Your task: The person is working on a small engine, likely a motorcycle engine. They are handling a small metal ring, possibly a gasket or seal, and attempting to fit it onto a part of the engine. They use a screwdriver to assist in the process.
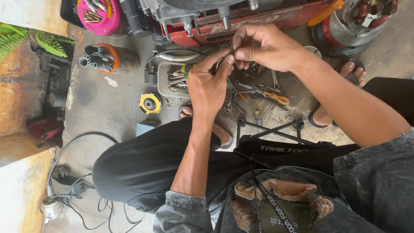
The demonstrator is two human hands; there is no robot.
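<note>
Left hand (208, 84) raised, fingers pinched shut on a small dark part (231, 51), too small to tell its kind | right hand (264, 46) meets it from the right, thumb and forefinger closed on the same part | below: grey tray (163, 80) of metal tools, yellow round disc (150, 103) at left, orange-handled pliers (271, 96) at right, rough concrete floor (108, 112)

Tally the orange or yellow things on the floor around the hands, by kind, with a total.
Yellow disc: 1
Orange-handled pliers: 1
Orange-collared bundle of grey tubes: 1
Orange handle by the red machine: 1
Total: 4
Both hands, left and right, pinch a small part too hidden to colour.
</note>
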